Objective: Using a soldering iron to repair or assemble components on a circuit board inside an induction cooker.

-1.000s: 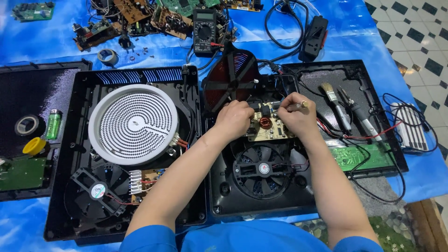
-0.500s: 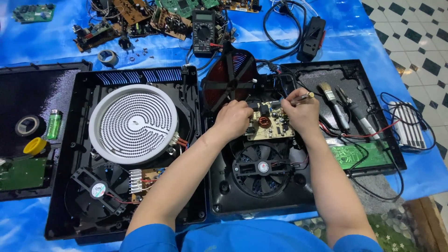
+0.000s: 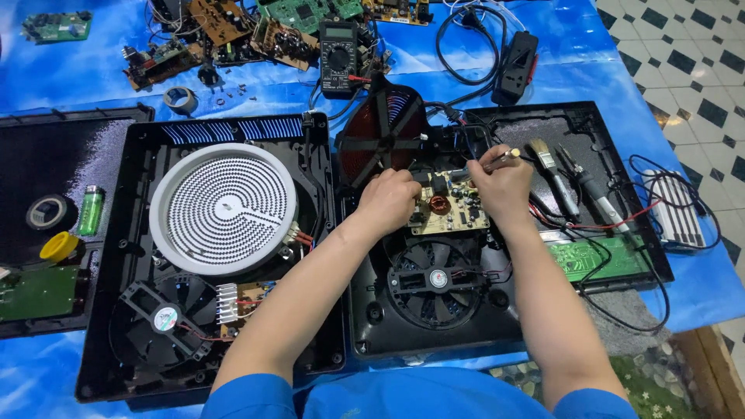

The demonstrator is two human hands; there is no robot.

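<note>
— What's on the worktop (image 3: pixel 70 77), starting from the left of the frame?

— At the left edge: one roll of black tape (image 3: pixel 46 211), one green lighter (image 3: pixel 90 209), one yellow cap (image 3: pixel 60 247). Then two opened black cooker housings side by side. The left one holds one white round heating plate (image 3: pixel 223 208) and one small fan (image 3: pixel 161 318) at lower left.

— And the person?

— Both hands are over the small circuit board (image 3: pixel 450 203) in the centre of the frame, inside the right housing, just above one larger fan (image 3: pixel 436 278). The left hand (image 3: pixel 388 202) is curled, fingers pressed at the board's left edge. The right hand (image 3: pixel 500 186) is closed around a thin tool with a pale handle (image 3: pixel 500 159).

— Further right?

— One paintbrush (image 3: pixel 551 174), one green strip board (image 3: pixel 594 258). At top centre, one black multimeter (image 3: pixel 339 56); several loose boards lie along the top edge.
</note>
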